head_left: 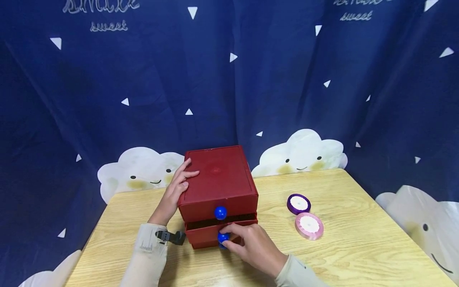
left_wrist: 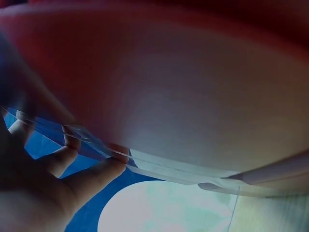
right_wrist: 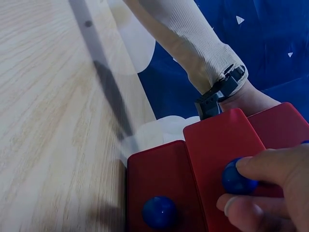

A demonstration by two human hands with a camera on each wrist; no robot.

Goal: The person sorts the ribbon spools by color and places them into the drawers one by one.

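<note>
A red drawer box (head_left: 216, 175) with round blue knobs stands on the wooden table. My left hand (head_left: 173, 195) lies along its left side with extended fingers, their tips over the top edge. Thumb and fingers of my right hand (head_left: 259, 248) pinch the blue knob (right_wrist: 235, 178) of the middle drawer (right_wrist: 219, 140). That drawer sits partly pulled out, leaving a dark gap below the top drawer's blue knob (head_left: 220, 213). In the right wrist view the bottom drawer (right_wrist: 159, 174) is set further back, with its own blue knob (right_wrist: 159, 212).
Right of the box lie a purple ribbon roll (head_left: 289, 204) and a pink ribbon roll (head_left: 312, 236), edge to edge on the table (head_left: 344, 239). A dark blue curtain (head_left: 215, 79) with clouds and triangles hangs behind. A black wrist mount (head_left: 171, 237) juts from the left sleeve.
</note>
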